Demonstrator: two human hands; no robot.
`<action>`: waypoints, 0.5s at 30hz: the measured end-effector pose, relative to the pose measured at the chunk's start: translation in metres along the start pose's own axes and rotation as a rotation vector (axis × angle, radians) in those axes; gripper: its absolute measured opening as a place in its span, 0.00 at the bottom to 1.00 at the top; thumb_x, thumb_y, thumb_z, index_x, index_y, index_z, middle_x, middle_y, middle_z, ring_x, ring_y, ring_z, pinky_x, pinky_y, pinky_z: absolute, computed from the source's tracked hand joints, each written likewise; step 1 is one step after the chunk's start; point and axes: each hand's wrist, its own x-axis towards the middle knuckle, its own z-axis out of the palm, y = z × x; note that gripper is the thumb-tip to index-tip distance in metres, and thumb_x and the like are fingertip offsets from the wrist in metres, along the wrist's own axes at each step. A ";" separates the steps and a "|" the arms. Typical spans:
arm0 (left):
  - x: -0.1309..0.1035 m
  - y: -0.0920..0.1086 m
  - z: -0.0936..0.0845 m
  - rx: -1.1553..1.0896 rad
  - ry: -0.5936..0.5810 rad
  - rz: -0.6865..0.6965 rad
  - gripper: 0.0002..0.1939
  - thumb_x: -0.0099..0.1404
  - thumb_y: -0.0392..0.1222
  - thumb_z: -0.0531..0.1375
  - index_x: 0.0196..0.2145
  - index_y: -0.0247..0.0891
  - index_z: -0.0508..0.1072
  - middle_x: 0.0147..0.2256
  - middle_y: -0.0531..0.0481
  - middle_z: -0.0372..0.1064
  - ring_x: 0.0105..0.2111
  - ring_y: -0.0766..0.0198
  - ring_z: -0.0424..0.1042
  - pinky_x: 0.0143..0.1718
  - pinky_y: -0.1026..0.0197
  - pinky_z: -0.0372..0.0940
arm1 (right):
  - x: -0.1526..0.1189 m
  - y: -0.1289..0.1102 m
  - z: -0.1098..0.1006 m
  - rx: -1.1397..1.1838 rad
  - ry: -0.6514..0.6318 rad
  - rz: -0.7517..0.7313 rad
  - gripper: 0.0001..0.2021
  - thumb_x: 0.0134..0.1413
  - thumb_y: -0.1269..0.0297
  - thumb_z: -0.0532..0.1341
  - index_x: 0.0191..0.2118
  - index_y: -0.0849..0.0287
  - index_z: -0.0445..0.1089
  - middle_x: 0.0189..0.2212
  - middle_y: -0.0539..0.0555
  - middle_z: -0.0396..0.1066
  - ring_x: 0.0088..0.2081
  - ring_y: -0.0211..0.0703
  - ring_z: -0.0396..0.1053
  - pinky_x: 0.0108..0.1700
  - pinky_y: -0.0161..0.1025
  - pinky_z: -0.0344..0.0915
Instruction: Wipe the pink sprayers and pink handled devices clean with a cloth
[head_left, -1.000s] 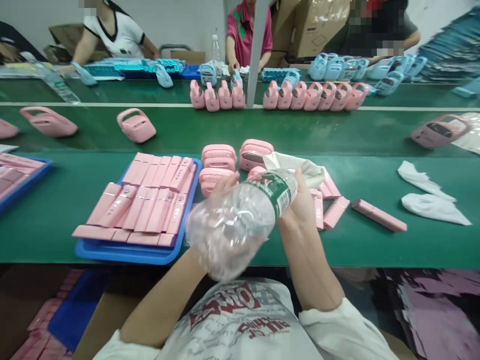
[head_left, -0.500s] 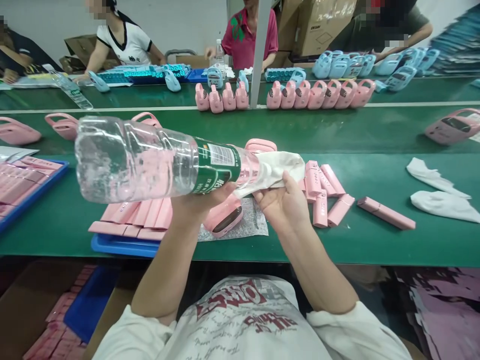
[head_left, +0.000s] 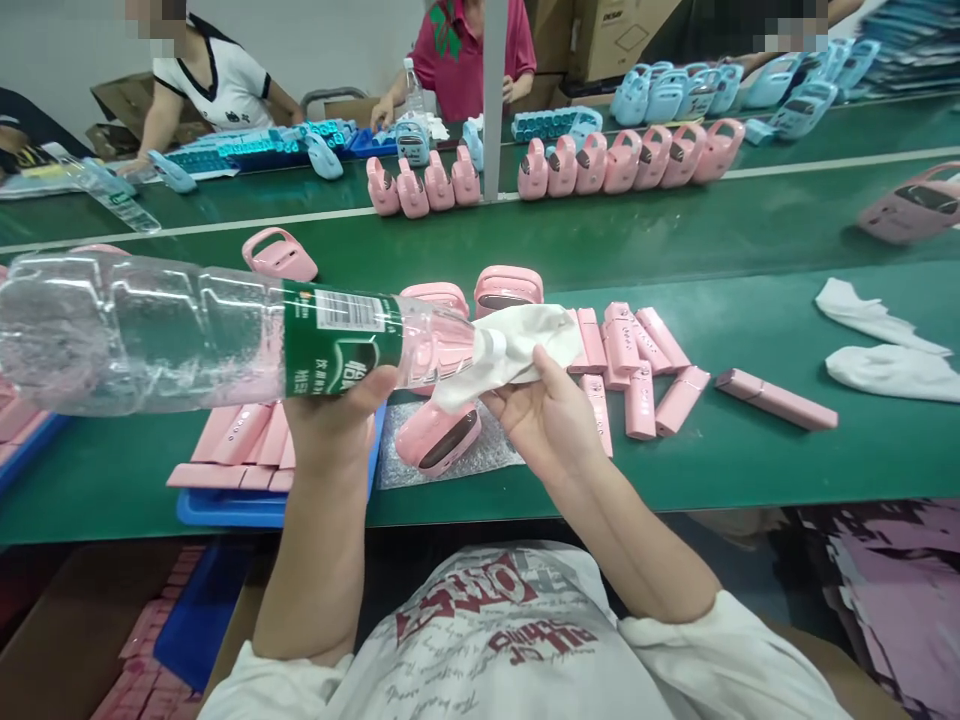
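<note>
A large clear plastic bottle (head_left: 187, 335) with a green label lies sideways in my left hand (head_left: 341, 405), its neck pointing right. My right hand (head_left: 544, 410) holds a white cloth (head_left: 529, 345) between thumb and fingers, right at the bottle's capped mouth. Below the cloth, a pink device (head_left: 439, 437) with a dark window rests on bubble wrap (head_left: 491, 450). Two more pink devices stand behind the bottle neck, one of them (head_left: 508, 290) just behind the cloth.
Pink bars (head_left: 637, 400) lie right of my hands, with white gloves (head_left: 889, 370) farther right. A blue tray (head_left: 232, 508) of pink pieces is at left. Pink devices (head_left: 622, 160) line the far side, where people (head_left: 469, 60) sit among blue devices.
The bottle has moved left with my left hand, and its white cap now shows beside the cloth. My right hand and the cloth have shifted slightly left. The view has tilted.
</note>
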 end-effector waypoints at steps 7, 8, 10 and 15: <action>0.006 0.002 -0.005 -0.057 0.003 -0.032 0.36 0.44 0.48 0.75 0.51 0.51 0.70 0.49 0.53 0.73 0.58 0.47 0.67 0.58 0.39 0.66 | -0.003 0.000 0.001 0.023 -0.005 0.040 0.10 0.63 0.64 0.54 0.43 0.57 0.72 0.37 0.52 0.78 0.38 0.38 0.75 0.40 0.36 0.75; 0.007 0.003 -0.005 -0.063 -0.015 -0.034 0.37 0.44 0.48 0.75 0.51 0.52 0.69 0.50 0.53 0.73 0.59 0.47 0.66 0.59 0.39 0.65 | -0.004 0.000 0.001 0.018 -0.007 0.041 0.11 0.63 0.64 0.54 0.43 0.57 0.72 0.37 0.52 0.78 0.38 0.38 0.75 0.39 0.36 0.75; 0.009 0.006 -0.004 -0.071 -0.045 -0.031 0.37 0.43 0.48 0.74 0.52 0.54 0.69 0.50 0.54 0.73 0.60 0.47 0.65 0.61 0.38 0.63 | -0.003 0.001 0.001 0.002 -0.017 0.035 0.10 0.63 0.64 0.54 0.43 0.57 0.72 0.36 0.52 0.77 0.37 0.38 0.75 0.39 0.36 0.74; 0.008 0.008 -0.004 0.045 -0.098 -0.073 0.33 0.45 0.56 0.70 0.49 0.52 0.71 0.48 0.52 0.74 0.58 0.45 0.66 0.59 0.35 0.63 | -0.002 0.004 0.001 -0.023 -0.048 0.006 0.08 0.60 0.61 0.58 0.40 0.56 0.73 0.39 0.52 0.77 0.38 0.39 0.75 0.41 0.38 0.75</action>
